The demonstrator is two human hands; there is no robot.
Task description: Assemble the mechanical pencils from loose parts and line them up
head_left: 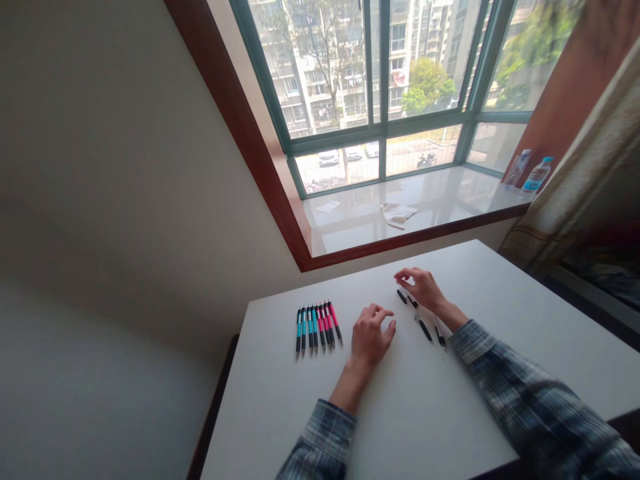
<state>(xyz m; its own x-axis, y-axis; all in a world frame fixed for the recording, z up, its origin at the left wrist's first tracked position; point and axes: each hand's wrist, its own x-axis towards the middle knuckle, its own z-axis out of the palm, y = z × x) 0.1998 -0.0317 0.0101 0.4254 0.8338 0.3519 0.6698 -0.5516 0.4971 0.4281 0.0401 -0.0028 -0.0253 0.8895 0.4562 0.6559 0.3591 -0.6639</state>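
Note:
My left hand point(369, 335) is over the middle of the white table, thumb and fingers apart, with nothing between them. To its left lies a row of several pens, blue ones point(307, 330) on the left and pink ones point(327, 325) on the right, side by side. My right hand point(419, 287) is farther back, above some loose black pen parts, its fingertips close together; whether something small is between them is too small to tell. Below that hand are a black piece point(402, 297), a black-gripped part point(424, 329) and another dark part point(441, 337) near the right wrist.
The white table point(280, 413) meets the wall and a window sill point(345, 233) at its back. On the sill lie a crumpled cloth or paper point(397, 215) and a flat white paper point(329, 207). Two plastic bottles, one blue-capped point(537, 177), stand at the sill's right end beside a curtain point(575, 147).

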